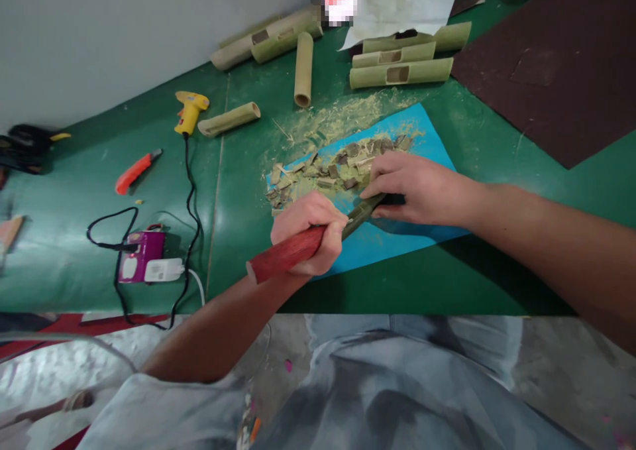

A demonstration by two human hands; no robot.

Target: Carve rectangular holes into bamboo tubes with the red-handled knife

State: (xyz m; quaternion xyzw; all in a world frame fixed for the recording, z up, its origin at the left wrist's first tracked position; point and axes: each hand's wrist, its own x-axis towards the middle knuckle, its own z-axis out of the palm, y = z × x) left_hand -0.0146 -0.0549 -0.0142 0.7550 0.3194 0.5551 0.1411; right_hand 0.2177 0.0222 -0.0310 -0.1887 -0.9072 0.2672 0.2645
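Observation:
My left hand (313,231) is closed around the red wooden handle (288,254) of a tool, whose working end is mostly hidden by the fingers. Just beyond that fist, a narrow dark green piece that looks like bamboo (358,217) slants up to the right. Fingers and thumb of my right hand (407,188) close on its far end. I cannot tell exactly where tool and green piece meet. Both hands are over a blue sheet (407,238), on which bamboo chips (325,171) and pale shavings are heaped.
Cut bamboo tubes (402,72) lie along the back of the green table (253,205). On the left are a yellow corded tool (189,112), a red utility knife (139,170) and a purple power adapter (142,254) with cables. A dark brown sheet (556,72) covers the right.

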